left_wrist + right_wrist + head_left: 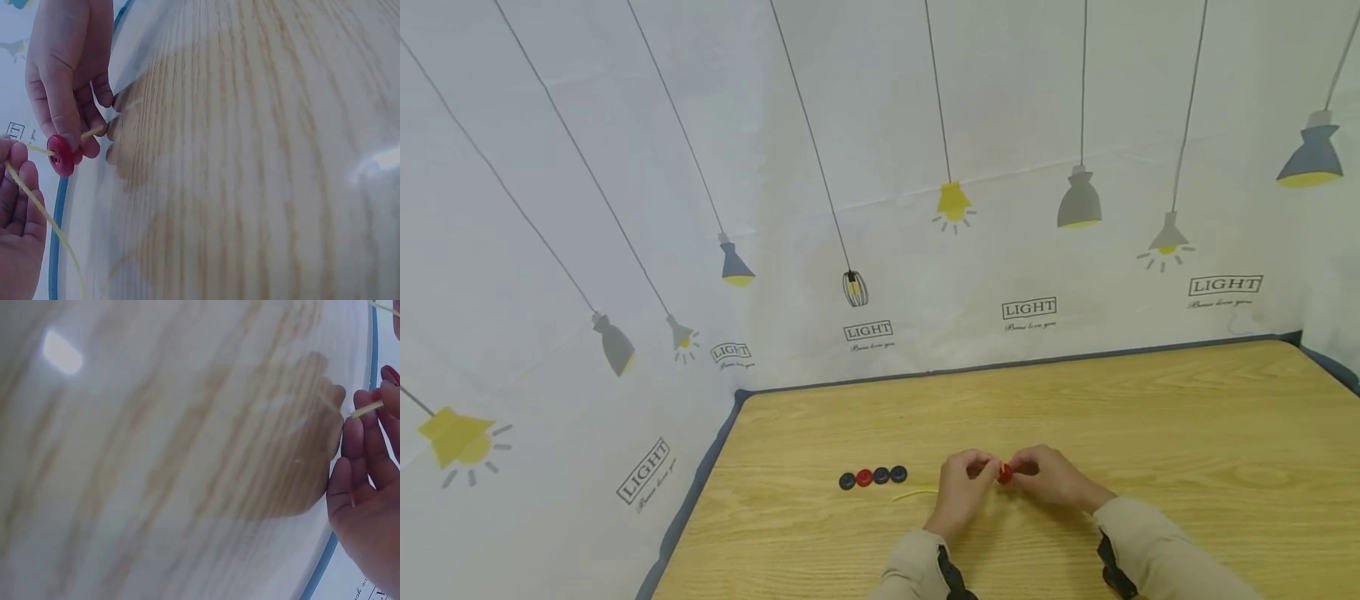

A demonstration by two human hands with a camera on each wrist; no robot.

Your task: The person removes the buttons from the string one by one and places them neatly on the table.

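Both hands meet over a red button near the worktop's front edge.

The red button (1004, 473) sits right between the two hands, just above the worktop (1187, 433), and a thin yellow cord (37, 206) runs through it. The right hand (1051, 477) pinches the button at its rim with fingertips (67, 139) curled in, a short end of cord poking out beside them. The left hand (964, 483) faces it, fingers curled and touching the cord at the button's other side, with the rest of the cord trailing off below that hand onto the wood. Off to the left, well apart from the hands, a row of four buttons (872, 477) lies flat, dark, red, dark, dark, touching each other. Both wrists rest low, sleeves towards the front edge.
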